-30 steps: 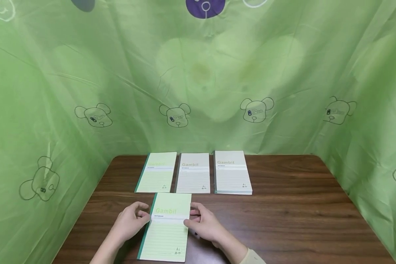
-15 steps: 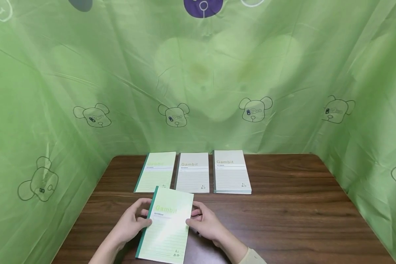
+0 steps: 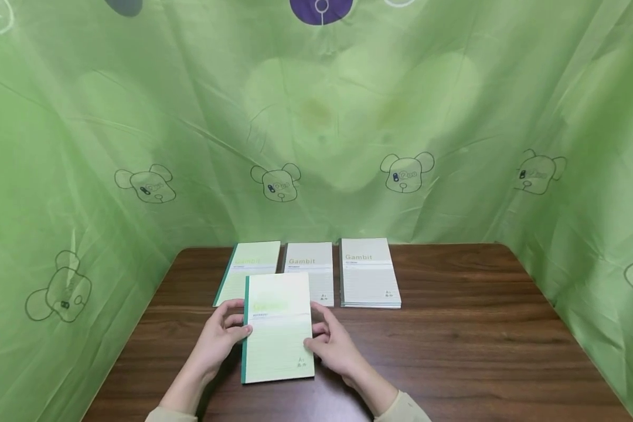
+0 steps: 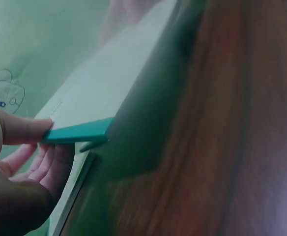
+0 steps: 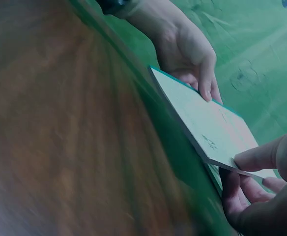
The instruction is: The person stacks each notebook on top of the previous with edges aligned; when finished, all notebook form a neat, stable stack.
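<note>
A pale green notebook point(image 3: 277, 346) with a dark green spine is held up off the table between both hands. My left hand point(image 3: 221, 337) pinches its spine edge, thumb on the cover and fingers beneath, as the left wrist view shows on the teal spine point(image 4: 79, 132). On the opposite edge, my right hand point(image 3: 334, 343) grips with the thumb on top and fingers under; the right wrist view shows that same hold on the notebook point(image 5: 202, 118). Behind it lies another green notebook point(image 3: 255, 253), partly covered, beside a grey notebook point(image 3: 316, 255), also partly covered.
A stack of notebooks point(image 3: 369, 275) with a grey one on top lies to the right of the grey notebook. The dark wooden table point(image 3: 453, 340) extends to the right. A green cloth point(image 3: 348, 117) with bear heads hangs around the back and sides.
The green notebook has gone from lying on the table to being lifted, and has moved forward toward the row behind. Both hands moved with it; its lower end is now nearer the back.
</note>
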The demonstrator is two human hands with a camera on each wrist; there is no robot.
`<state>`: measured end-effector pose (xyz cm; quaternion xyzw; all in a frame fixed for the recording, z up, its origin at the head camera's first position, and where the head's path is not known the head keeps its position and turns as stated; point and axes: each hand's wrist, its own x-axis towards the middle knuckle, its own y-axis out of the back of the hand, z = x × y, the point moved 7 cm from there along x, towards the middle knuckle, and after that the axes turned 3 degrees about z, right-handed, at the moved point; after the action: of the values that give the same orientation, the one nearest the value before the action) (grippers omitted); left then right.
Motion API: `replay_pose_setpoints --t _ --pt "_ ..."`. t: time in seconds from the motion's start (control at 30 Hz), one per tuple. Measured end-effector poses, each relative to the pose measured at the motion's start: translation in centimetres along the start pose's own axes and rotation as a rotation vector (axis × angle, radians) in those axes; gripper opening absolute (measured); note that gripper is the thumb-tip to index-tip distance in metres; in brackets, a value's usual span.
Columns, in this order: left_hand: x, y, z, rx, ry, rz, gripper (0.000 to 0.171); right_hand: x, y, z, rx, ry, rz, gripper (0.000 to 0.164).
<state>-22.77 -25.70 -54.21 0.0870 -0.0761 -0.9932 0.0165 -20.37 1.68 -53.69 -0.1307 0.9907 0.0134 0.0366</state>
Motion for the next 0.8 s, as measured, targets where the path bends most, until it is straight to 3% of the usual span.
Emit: replay_pose_setpoints --t 0.2,0.6,0.8 --pt "1.8 -1.8 0.8 -0.054 -0.025 0.005 0.062 1.2 2.5 -0.8 0.020 0.021 0.038 0.086" --pt "3.5 -5.6 3.2 -0.021 -0.059 0.091 0.051 2.4 5.7 -1.3 0.029 -0.008 0.102 0.082" --pt "4.7 -7.5 5.0 -0.016 -0.069 0.087 0.059 3.7 7.9 -2.0 0.057 0.014 0.147 0.081"
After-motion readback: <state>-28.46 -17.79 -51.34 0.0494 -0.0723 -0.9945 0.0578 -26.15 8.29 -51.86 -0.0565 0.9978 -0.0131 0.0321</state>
